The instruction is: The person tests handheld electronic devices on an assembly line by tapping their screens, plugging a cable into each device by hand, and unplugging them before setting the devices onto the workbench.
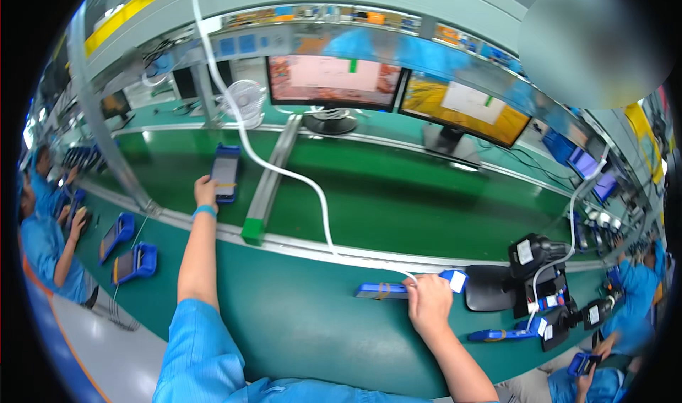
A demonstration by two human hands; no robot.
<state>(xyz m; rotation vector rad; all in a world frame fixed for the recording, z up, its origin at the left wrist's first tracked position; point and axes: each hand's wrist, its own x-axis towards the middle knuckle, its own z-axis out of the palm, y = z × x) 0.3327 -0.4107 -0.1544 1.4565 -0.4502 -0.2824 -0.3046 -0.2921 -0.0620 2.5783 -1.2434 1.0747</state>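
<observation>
My left hand [205, 194] reaches out over the green conveyor belt, its fingers closed on the lower left edge of a blue handheld terminal [226, 167] with a grey screen and a tan band around it. At the near table edge, my right hand [430, 305] is closed around a second blue terminal [380, 290], which is turned on its side and also carries a tan band. A white cable [321, 203] hangs from above and runs to the fingers of my right hand. Whether its end is plugged in is hidden there.
Two monitors [334, 81] [465, 112] and a white fan [246, 102] stand behind the belt. Two blue terminals [135, 263] lie left. At right are a black scanner [536, 254], a black stand [489, 288] and another blue terminal [503, 335]. Co-workers sit on both sides.
</observation>
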